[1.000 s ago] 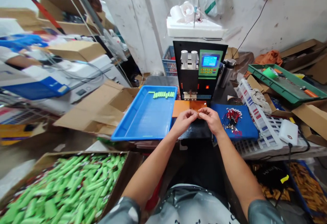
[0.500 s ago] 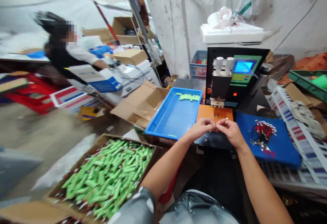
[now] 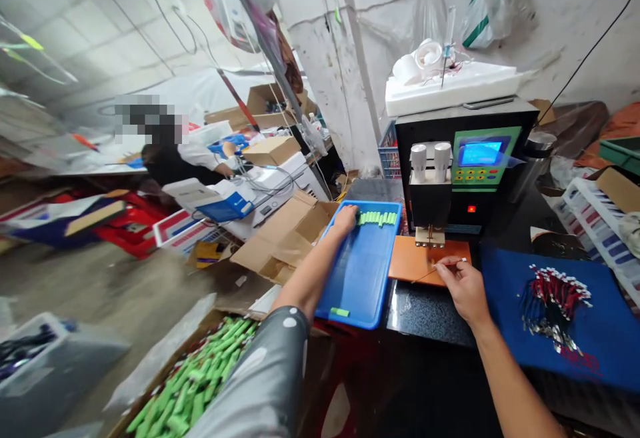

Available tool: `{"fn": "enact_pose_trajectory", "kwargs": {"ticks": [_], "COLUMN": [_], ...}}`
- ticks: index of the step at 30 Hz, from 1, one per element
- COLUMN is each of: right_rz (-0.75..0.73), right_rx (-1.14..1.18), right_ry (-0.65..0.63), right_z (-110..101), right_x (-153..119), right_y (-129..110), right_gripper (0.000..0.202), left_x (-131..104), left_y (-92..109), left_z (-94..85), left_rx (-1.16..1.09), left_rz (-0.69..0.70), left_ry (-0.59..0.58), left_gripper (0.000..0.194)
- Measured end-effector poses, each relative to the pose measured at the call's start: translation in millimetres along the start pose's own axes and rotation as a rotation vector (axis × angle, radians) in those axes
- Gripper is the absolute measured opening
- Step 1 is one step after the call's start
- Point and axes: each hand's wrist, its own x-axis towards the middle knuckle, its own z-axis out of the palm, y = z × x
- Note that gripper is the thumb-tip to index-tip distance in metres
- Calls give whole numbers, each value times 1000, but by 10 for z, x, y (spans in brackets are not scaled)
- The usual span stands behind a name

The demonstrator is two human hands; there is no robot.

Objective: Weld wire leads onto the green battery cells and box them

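A worker's left hand (image 3: 347, 218) reaches into the far left corner of a blue tray (image 3: 356, 268), its fingers at the left end of a row of green cylinders (image 3: 379, 218); whether they grip one cannot be told. The right hand (image 3: 457, 281), well apart from the left, pinches a thin wire (image 3: 447, 264) between thumb and fingers over an orange board (image 3: 413, 258), right of the tray. A single green cylinder (image 3: 340, 312) lies at the tray's near end.

Beyond the board on the dark tabletop (image 3: 425, 311) stands a black machine (image 3: 431, 205) with a lit blue screen (image 3: 481, 153), two silver cylinders on its front and a white foam slab (image 3: 450, 88) on top. To the right, a bundle of red and black leads (image 3: 555, 298) with white ends is spread on a blue cloth (image 3: 605, 331), with a white plastic basket (image 3: 590, 225) beyond it.

At near left, an open carton (image 3: 200, 371) is filled with green packs (image 3: 195, 391). An empty-looking cardboard box (image 3: 287, 235) sits left of the tray. In the far left, another person (image 3: 175, 161) in a dark top with pale sleeves works among boxes and blue items.
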Motion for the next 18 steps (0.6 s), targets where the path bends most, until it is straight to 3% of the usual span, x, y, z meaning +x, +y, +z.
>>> {"fn": "enact_pose_trajectory", "kwargs": {"ticks": [6,10,14,18], "right_rz": [34,48,52,76], "right_rx": [39,56,77,159], "right_ry": [-46,-20,29,53], "right_z": [-49,-76,-98,-115], "right_x": [-18,20,59,91], "right_y": [68,85,57,45], "right_gripper": [33,34,32,27], "left_x": [127,61,-239,-778], "left_y": [-46,17,184,472], "left_z": [169,57,-219,-373], "left_rx": [129,162,136,-324], "left_rz": [-153,-230,-230,-16], "left_ry": [-35,-44,45,237], "left_gripper": [33,31,31,24]}}
